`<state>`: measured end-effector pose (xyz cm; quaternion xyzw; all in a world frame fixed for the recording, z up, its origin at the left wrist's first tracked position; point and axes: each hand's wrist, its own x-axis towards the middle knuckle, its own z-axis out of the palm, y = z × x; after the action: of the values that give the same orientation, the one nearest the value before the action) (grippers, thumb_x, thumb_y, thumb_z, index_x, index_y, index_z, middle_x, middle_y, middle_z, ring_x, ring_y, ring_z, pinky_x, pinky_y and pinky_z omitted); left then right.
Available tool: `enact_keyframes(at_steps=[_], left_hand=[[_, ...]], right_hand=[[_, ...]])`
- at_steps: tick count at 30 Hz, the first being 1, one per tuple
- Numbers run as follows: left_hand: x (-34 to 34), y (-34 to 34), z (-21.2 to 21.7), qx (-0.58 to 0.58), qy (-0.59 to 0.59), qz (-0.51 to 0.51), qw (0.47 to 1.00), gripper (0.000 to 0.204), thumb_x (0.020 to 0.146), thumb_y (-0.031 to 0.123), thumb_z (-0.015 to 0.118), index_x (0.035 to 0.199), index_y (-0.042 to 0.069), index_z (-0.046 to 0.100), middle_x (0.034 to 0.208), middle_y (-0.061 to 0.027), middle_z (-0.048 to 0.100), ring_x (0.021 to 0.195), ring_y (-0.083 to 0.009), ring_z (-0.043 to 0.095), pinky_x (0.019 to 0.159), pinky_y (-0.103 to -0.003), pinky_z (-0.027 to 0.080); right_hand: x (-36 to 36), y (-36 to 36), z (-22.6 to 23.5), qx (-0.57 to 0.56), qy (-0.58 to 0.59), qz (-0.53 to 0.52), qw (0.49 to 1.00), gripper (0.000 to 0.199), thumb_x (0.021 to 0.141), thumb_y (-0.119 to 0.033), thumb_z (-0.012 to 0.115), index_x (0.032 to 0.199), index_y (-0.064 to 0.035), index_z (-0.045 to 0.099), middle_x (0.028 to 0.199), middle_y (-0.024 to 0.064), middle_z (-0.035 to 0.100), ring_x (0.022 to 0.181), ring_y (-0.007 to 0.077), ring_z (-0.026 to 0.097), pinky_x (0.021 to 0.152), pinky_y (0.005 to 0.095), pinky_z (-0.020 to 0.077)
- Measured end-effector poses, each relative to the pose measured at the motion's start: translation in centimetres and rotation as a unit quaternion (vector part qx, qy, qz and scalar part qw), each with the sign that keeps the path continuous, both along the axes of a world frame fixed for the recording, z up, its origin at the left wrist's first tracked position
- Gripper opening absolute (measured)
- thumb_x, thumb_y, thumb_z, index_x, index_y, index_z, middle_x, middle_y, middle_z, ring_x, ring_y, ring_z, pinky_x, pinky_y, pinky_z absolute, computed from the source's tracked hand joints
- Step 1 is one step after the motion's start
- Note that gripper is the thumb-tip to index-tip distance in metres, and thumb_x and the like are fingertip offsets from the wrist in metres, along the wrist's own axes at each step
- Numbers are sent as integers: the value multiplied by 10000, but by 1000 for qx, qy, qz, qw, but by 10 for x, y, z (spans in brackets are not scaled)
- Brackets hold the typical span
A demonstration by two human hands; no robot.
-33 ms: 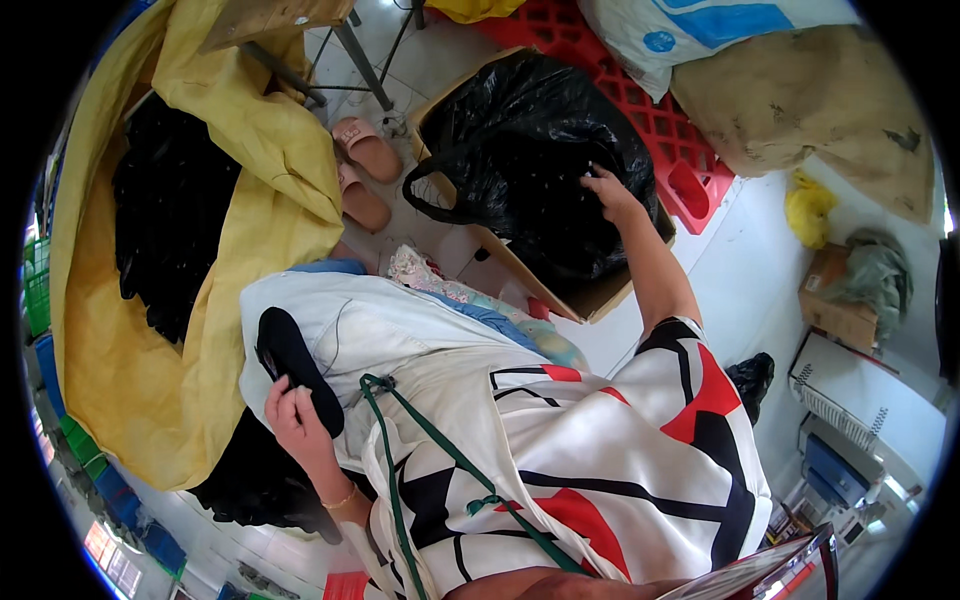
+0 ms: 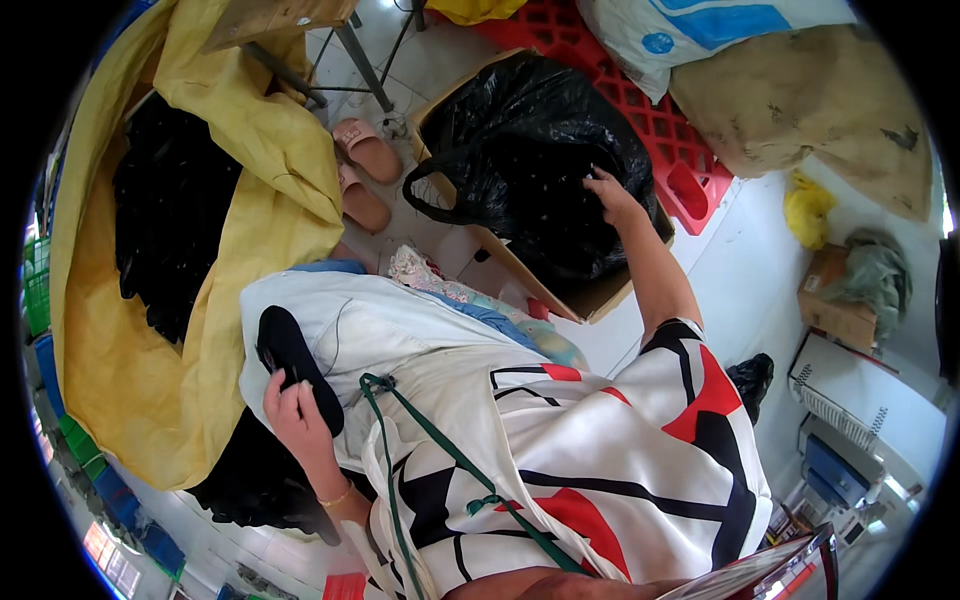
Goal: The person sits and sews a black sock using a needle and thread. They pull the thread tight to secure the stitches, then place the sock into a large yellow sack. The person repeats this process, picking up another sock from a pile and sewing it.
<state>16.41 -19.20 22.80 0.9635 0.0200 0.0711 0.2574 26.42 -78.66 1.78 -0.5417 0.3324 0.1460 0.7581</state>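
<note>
My left hand (image 2: 297,412) is closed on the near end of a black low-cut sock (image 2: 292,352), a soft foot-shaped piece that rests on the pale apron (image 2: 390,325) over my lap. Reaching forward to the right, my right hand (image 2: 613,197) is at the mouth of a black plastic bag (image 2: 470,165). Its fingers are bent and drawn together over the dark contents (image 2: 555,200); what they grip, if anything, is too small to make out. The bag sits in an open cardboard box (image 2: 592,306) and is flecked with pale bits of lint.
At the left stands a big yellow sack (image 2: 275,150) holding black pieces (image 2: 170,220). Pink slippers (image 2: 368,152) lie beside a stool (image 2: 360,65). Behind the box are a red plastic pallet (image 2: 690,150) and a brown sack (image 2: 800,100). A small carton (image 2: 838,308) is at the right.
The fingers of my right hand have shifted slightly over the bag's contents. My left fingers have moved a little on the sock. Everything else looks the same.
</note>
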Motion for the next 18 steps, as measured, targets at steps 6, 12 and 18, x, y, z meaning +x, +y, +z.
enact_keyframes(at_steps=[6, 12, 18], left_hand=[[21, 10, -13, 118, 51, -64, 990, 222, 918, 213, 632, 929, -7, 659, 1138, -238, 615, 1040, -414, 569, 945, -470, 424], [19, 12, -3, 172, 17, -163, 971, 119, 817, 209, 696, 795, 105, 643, 797, -68, 591, 867, -300, 576, 758, -449, 420], [-4, 65, 16, 21, -84, -2, 996, 196, 877, 164, 686, 743, 57, 589, 679, -119, 575, 655, -342, 557, 607, -413, 428]], right_hand=[[-24, 35, 51, 149, -64, -50, 985, 455, 837, -96, 654, 1287, -92, 582, 1117, 62, 689, 1009, 226, 676, 878, 380, 567], [-15, 60, 78, 216, -61, -43, 974, 350, 906, -203, 608, 1240, -98, 623, 1129, 78, 700, 1041, 256, 673, 909, 440, 559], [25, 218, 168, 317, -225, 230, 892, 368, 857, -110, 643, 1212, -20, 613, 1062, 64, 686, 928, 200, 672, 828, 326, 558]])
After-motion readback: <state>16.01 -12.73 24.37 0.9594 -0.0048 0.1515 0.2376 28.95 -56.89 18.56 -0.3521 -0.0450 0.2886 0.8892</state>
